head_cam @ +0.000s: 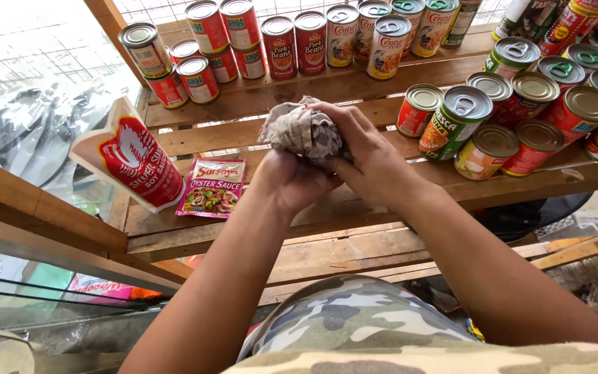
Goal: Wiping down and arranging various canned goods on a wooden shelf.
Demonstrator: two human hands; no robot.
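Over the middle plank of the wooden shelf, both hands clutch a crumpled patterned cloth: the left hand cups it from below, the right hand closes over its right side. Red sauce pouches lie to the left, tipped cans just right, more cans behind.

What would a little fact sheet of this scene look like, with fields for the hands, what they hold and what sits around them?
Left hand: under the cloth, gripping it
Right hand: over the cloth, fingers closed on it
Cloth: bunched, patterned
Shelf: wooden slats, two levels
Cans: many, upright and tipped, on both levels
Pouch: red and white, leaning at left
Sachet: flat beside the pouch
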